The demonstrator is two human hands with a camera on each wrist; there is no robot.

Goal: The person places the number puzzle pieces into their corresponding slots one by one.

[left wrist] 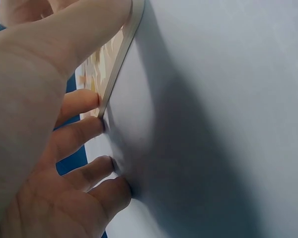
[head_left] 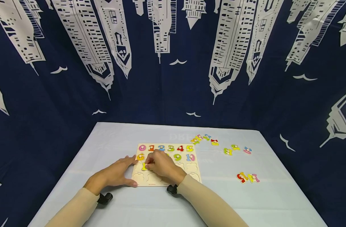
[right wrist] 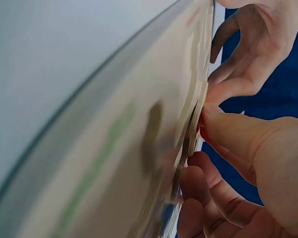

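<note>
A wooden number puzzle board [head_left: 138,180] lies on the table, its top two rows filled with coloured number pieces. My right hand [head_left: 164,166] is over the third row, pinching a yellow number piece [head_left: 143,166] by thumb and fingers at the row's left end. In the right wrist view this piece [right wrist: 196,119] is edge-on, tilted close over the board; the fingers hide part of it. Along the board's left side rests my left hand [head_left: 117,172], fingers spread, thumb at the near corner. The left wrist view shows its fingertips [left wrist: 102,126] touching the board's edge and the table.
Loose number pieces lie right of the board: a cluster [head_left: 199,137] at its far right corner, a red piece [head_left: 214,142], a yellow piece [head_left: 227,151], a pink-and-blue piece [head_left: 247,150] and a nearer group [head_left: 248,177]. Dark blue printed cloth [head_left: 161,104] hangs behind the white table [head_left: 218,201].
</note>
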